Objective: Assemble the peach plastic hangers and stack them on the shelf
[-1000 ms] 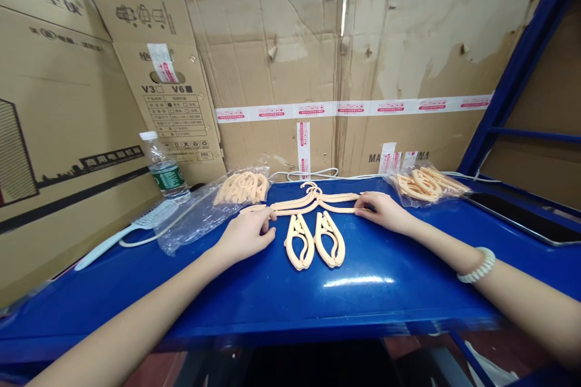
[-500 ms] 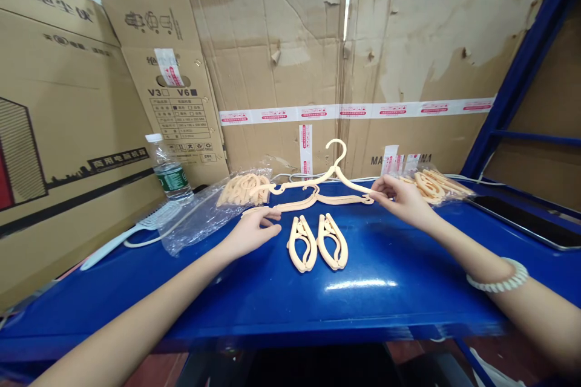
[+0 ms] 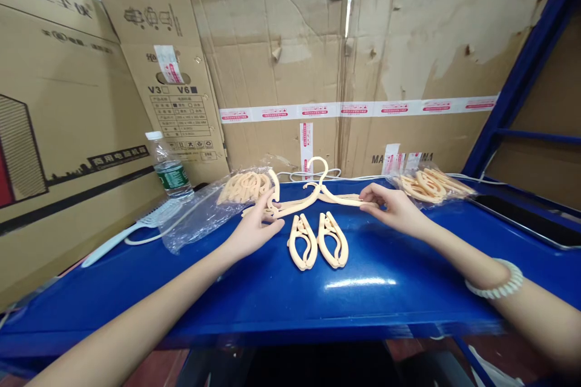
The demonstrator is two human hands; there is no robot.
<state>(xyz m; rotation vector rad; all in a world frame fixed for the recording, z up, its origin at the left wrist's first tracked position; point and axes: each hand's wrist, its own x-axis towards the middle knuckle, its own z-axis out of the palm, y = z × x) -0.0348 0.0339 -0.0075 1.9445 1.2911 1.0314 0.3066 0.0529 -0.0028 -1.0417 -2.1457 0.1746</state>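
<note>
A cream folding hanger (image 3: 299, 204) is held unfolded above the blue table, its hook upward and its left end piece bent up. My right hand (image 3: 393, 208) pinches the tip of its right arm between thumb and fingers. At the bent left end is my left hand (image 3: 252, 231), thumb and fingers apart, the fingers against the end piece. Another unfolded hanger (image 3: 347, 196) lies just behind, partly covered by the held one. Two folded hangers, a left one (image 3: 310, 247) and a right one (image 3: 344, 247), lie side by side in front.
A clear bag (image 3: 195, 217) with several hangers lies at left, and another bag of hangers (image 3: 431, 184) at right. A water bottle (image 3: 171, 172), a white brush-like object (image 3: 122, 236) and a dark phone or tablet (image 3: 529, 221) rest on the table (image 3: 272, 302). Cardboard (image 3: 281, 24) walls the back.
The held hanger has come down and left, now overlapping the one behind it. Its left end piece has swung up, and my left fingers have risen to it. My right hand moved slightly left.
</note>
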